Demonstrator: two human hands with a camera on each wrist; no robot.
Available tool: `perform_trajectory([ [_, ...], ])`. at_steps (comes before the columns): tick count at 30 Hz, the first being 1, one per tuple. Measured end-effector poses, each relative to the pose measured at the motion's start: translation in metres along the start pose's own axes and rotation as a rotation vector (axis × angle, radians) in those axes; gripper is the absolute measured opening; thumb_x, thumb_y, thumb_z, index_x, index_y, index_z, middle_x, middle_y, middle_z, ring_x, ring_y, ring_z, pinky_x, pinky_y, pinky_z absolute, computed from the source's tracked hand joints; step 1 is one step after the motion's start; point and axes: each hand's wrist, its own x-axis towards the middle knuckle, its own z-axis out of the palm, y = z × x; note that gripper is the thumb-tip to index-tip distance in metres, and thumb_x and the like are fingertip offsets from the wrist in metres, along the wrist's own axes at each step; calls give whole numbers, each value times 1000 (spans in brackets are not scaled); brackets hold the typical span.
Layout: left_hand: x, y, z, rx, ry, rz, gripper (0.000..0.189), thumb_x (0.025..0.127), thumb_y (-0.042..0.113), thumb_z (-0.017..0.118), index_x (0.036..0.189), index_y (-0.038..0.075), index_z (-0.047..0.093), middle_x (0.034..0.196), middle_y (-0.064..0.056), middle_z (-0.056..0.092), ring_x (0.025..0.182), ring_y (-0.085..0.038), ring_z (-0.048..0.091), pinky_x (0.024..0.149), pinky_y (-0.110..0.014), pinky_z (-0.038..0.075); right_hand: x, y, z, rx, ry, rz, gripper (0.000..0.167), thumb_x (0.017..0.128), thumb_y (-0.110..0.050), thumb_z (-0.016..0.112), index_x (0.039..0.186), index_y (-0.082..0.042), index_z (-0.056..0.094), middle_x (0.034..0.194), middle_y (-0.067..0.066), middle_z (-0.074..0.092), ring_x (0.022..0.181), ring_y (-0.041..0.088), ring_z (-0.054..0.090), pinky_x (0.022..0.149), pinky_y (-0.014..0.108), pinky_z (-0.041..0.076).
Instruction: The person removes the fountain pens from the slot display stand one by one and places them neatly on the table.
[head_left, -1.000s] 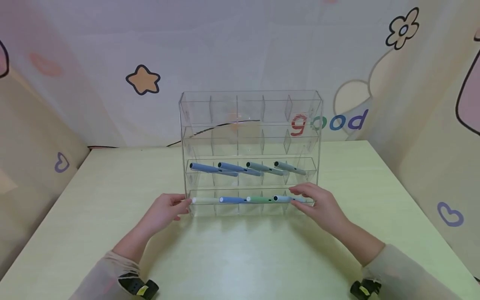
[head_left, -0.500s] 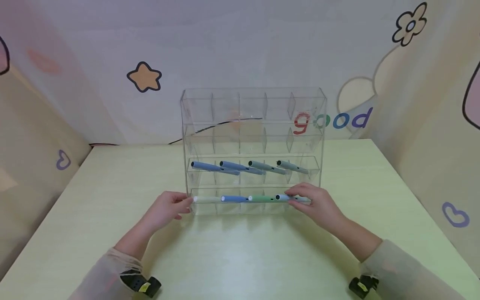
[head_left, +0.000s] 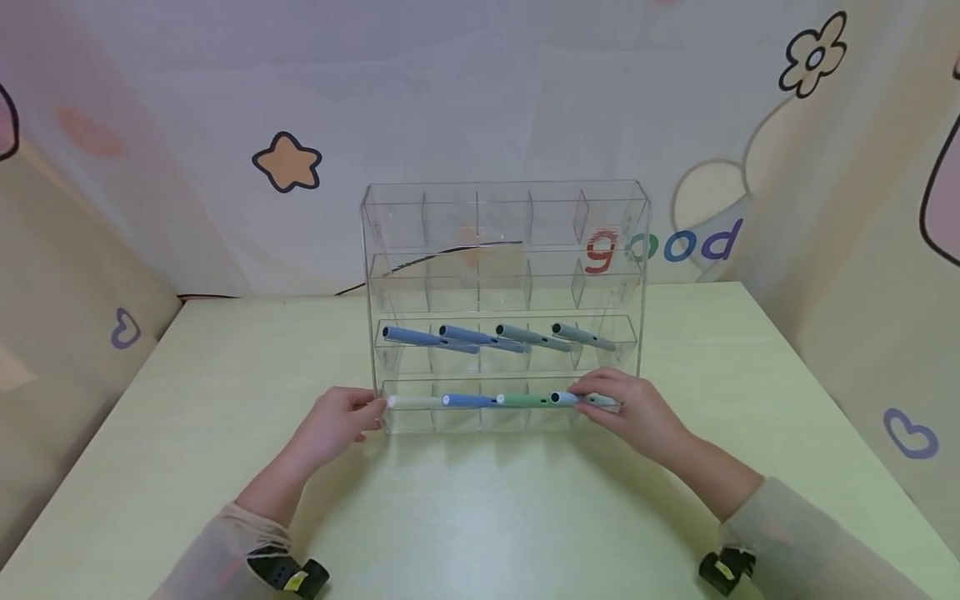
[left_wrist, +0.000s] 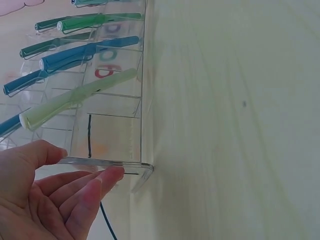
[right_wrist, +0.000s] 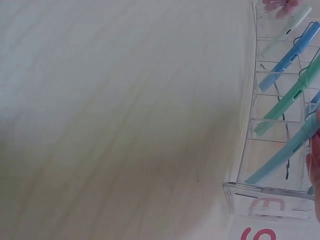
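A clear acrylic pen rack (head_left: pixel 503 202) with several tiers stands on the table. On its lowest tier lie a pale green pen (head_left: pixel 414 402), a blue pen (head_left: pixel 468 401), a green pen (head_left: pixel 523 400) and, farthest right, a light blue pen (right_wrist: pixel 282 155). My right hand (head_left: pixel 637 412) pinches that light blue pen between thumb and fingers; its lower end rests in the rack near the side wall. At the rack's left side, my left hand (left_wrist: pixel 55 195) grips the edge of the side panel, thumb on the inside and fingers on the outside.
One tier up, two blue pens (head_left: pixel 420 337) and two grey-green pens (head_left: pixel 532 337) lie tilted. Behind the rack hangs a printed cloth (head_left: pixel 480 100) with a star, a flower and letters. The pale table (head_left: pixel 480 517) extends in front.
My right thumb and fingers have come together on the light blue pen, and the hand has shifted slightly left. My left hand stays at the rack's side.
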Motion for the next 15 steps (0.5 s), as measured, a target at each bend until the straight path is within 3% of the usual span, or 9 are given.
perform_trajectory([
  [10, 6, -1, 2, 2, 18, -11, 35, 94, 19, 53, 117, -7, 60, 109, -21, 64, 85, -21, 66, 63, -30, 52, 1, 6, -1, 0, 8, -64, 26, 74, 3, 75, 98, -6, 70, 96, -1, 65, 84, 12, 64, 66, 34, 55],
  [15, 8, 0, 1, -8, 24, -27, 36, 94, 20, 54, 118, -7, 60, 107, -20, 65, 85, -21, 65, 62, -29, 51, 3, 10, -1, -93, 40, -169, 31, 69, 3, 78, 97, -5, 69, 95, 2, 66, 83, 14, 65, 66, 31, 55],
])
